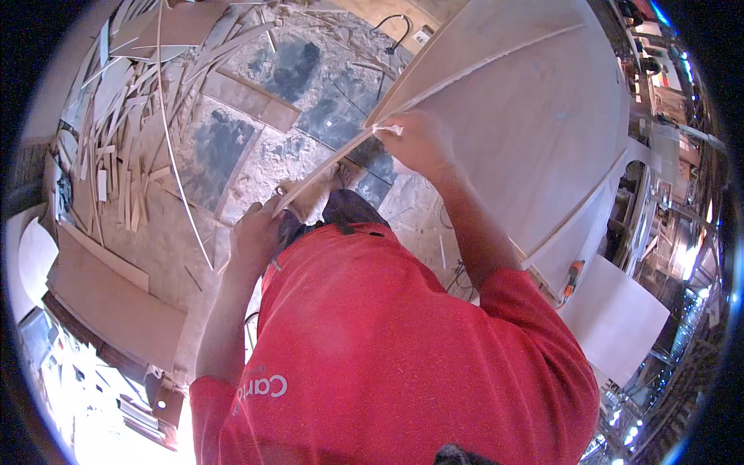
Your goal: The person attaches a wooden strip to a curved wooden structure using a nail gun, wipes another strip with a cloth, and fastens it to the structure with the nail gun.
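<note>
A long thin wooden strip point(325, 166) runs slantwise in front of my body. Its near end is in my left hand point(254, 232), whose fingers are wrapped round it. At the strip's far end, beside the lower corner of a large curved wooden panel point(535, 101), my right hand point(418, 142) is closed on a small white piece point(391, 129), too small to name. A pale ridge point(496, 60) crosses the panel's face from near that hand.
Heaps of thin wood offcuts point(132, 155) lie on the floor at the left. An orange-and-black tool point(573, 277) rests by the panel's lower edge. A pale sheet point(616, 318) lies at the right, a brown board point(116, 302) at the lower left.
</note>
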Tool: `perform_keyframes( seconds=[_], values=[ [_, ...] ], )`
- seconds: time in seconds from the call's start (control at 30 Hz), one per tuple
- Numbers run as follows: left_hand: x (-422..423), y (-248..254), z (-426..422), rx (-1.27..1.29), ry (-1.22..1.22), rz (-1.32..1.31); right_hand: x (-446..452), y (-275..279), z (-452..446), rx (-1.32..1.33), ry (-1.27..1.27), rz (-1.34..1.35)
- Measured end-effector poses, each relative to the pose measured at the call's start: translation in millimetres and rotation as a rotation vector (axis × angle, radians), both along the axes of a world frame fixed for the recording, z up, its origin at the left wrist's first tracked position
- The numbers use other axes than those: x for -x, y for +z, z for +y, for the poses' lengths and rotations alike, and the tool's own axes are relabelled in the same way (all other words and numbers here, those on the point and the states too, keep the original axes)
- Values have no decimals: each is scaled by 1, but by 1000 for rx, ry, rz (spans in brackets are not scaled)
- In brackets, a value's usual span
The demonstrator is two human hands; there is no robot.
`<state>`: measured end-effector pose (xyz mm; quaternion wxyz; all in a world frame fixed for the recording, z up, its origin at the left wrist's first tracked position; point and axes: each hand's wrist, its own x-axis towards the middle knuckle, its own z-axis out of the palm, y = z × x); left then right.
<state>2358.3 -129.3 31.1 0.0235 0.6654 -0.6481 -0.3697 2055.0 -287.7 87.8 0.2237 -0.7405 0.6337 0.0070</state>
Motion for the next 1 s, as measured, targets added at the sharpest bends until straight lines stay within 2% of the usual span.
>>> perform_keyframes(
  seconds=[0.07,0.2,0.27,0.3,0.37,0.47,0.53,0.6,0.67,0.8,0.93,1.0],
  values=[
    [-2,4,0,-9,1,-7,-9,-3,11,9,70,-149],
    [-9,12,-1,-8,8,8,-8,9,19,-17,-40,-151],
    [-22,19,4,-16,-10,-15,10,4,20,-143,-335,-260],
    [-27,22,7,-22,-26,-36,17,7,21,-142,-335,-261],
    [-44,5,22,-26,-28,-3,27,12,24,-119,-504,-322],
    [-54,16,31,-68,-35,28,32,12,29,-79,-549,-327],
    [-61,19,38,-105,-43,28,25,12,34,-73,-526,-317],
    [-69,7,48,-5,8,92,17,10,37,-67,-505,-306],
    [-71,-4,53,19,12,122,8,3,39,-60,-365,-272],
    [-67,-5,53,77,19,172,-12,0,41,-86,-339,-164],
    [-61,-9,47,81,11,189,-24,-3,41,-85,-277,-154],
    [-56,-9,43,10,-24,113,-28,-2,40,-68,-247,-119]
  ],
)
